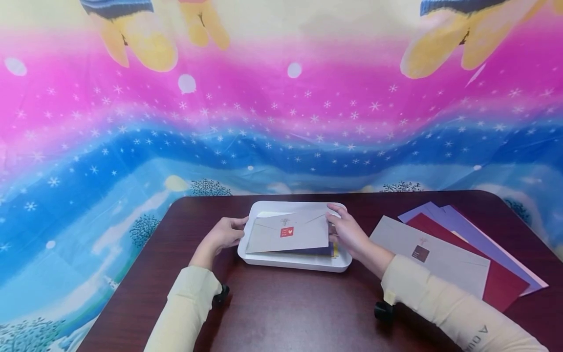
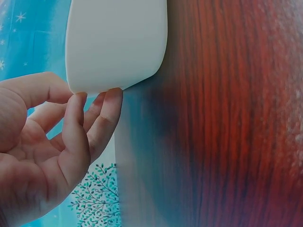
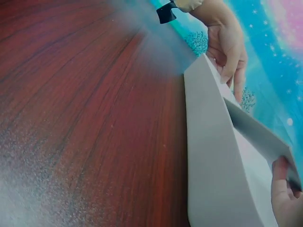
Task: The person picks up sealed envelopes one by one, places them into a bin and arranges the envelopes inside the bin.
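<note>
A white tray [image 1: 294, 264] sits near the table's far edge. My left hand [image 1: 226, 232] holds its left end; in the left wrist view the fingertips [image 2: 113, 97] meet the tray's rim. Over the tray lies a light grey envelope [image 1: 268, 234] with a red heart sticker, tilted up at its right side. My right hand [image 1: 349, 234] pinches that envelope by its right edge. In the right wrist view, the envelope [image 3: 258, 132] slopes from the tray's wall up to the thumb. Beneath it, a dark blue envelope [image 1: 323, 251] and a bit of yellow show inside the tray.
Right of the tray, overlapping envelopes lie fanned out: a grey one [image 1: 396, 244] with a dark sticker, a dark red one [image 1: 506, 286] and purple ones [image 1: 497, 244]. The brown table [image 1: 272, 308] ends at a printed snow-scene cloth [image 1: 281, 132].
</note>
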